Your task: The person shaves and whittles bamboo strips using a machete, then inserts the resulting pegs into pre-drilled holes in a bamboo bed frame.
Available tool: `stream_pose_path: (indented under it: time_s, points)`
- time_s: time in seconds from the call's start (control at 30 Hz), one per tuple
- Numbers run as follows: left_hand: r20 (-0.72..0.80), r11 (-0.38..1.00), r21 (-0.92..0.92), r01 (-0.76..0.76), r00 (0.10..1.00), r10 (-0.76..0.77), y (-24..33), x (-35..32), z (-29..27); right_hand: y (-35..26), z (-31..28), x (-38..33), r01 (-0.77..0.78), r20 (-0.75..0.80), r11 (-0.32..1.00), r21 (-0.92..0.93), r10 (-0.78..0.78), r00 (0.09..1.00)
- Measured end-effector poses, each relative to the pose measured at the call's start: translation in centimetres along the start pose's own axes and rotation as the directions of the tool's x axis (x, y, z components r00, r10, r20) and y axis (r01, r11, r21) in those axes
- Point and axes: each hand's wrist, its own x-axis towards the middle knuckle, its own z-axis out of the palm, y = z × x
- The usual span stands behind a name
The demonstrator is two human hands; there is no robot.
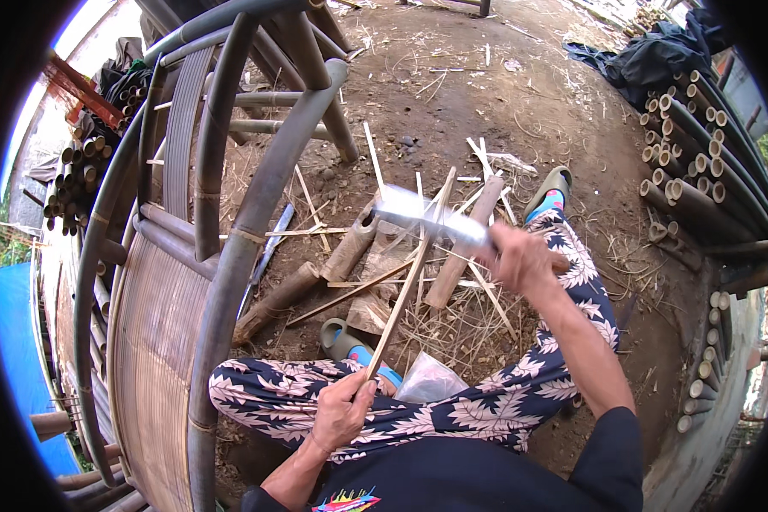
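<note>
My left hand is closed round the near end of a long split bamboo strip, which slants up and away from me over the ground. In my right hand is a broad-bladed knife, its blade pointing left and smeared by motion. The blade crosses the strip near its far end; whether they touch I cannot tell. Below them lie a wooden block, a flat wooden piece and short logs, with thin bamboo strips strewn among them.
A large bamboo chair stands close on my left. Between my legs sits a clear plastic bag. Bamboo poles are stacked at the right under a dark cloth. Shavings litter the dirt floor. A blue tarp shows far left.
</note>
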Motion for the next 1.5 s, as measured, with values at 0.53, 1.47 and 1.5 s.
stream_pose_path:
  time_s: [0.53,1.47,1.5]
  points:
    - [0.032,0.643,-0.757,0.112,0.99,-0.134,5.3,9.5,2.8,-11.0,0.4,-3.5,-0.074,-0.075,0.978,0.196,0.09,0.993]
    - [-0.226,0.888,-0.26,-0.379,0.918,0.326,1.8,11.6,5.1,-10.5,1.9,0.5,-0.295,0.454,-0.364,0.883,0.508,0.732]
    - [-0.022,0.782,-0.615,-0.098,0.994,0.108,1.6,10.3,4.4,-9.7,1.0,0.6,-0.351,0.465,-0.311,0.883,0.488,0.739]
